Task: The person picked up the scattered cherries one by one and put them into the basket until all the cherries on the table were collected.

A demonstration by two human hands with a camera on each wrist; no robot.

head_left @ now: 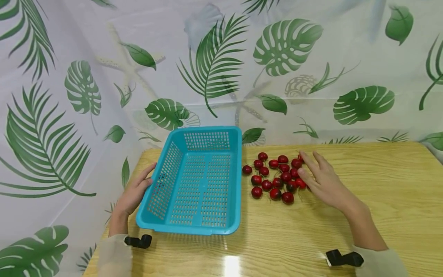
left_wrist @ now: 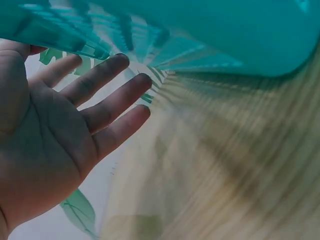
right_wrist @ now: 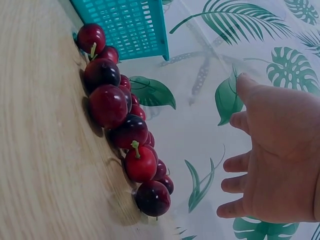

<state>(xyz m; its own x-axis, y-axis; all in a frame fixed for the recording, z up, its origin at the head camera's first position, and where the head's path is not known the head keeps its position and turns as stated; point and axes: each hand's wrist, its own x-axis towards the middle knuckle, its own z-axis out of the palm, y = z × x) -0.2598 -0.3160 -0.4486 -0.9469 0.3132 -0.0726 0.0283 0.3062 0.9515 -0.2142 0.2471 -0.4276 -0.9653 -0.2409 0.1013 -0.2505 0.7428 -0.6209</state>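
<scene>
A blue plastic basket [head_left: 200,227] with slotted walls and floor stands on the wooden table, with nothing inside it. Beside its left rim is my left hand [head_left: 135,192], the thumb side right at the edge. In the left wrist view that hand's fingers [left_wrist: 117,107] are spread and nearly straight along the basket's outer wall. Red cherries [head_left: 275,193], several with thin stems, lie loosely clustered right of the basket. My right hand [head_left: 327,184] hovers at the cluster's right side, fingers extended and holding nothing. The right wrist view shows its fingers apart from the cherries [right_wrist: 107,106].
The wooden table [head_left: 387,181] extends to the right of the cherries and in front of the basket. Behind and to the left hangs a white cloth [head_left: 221,57] with green leaf prints. Black straps [head_left: 344,258] sit at both sleeves.
</scene>
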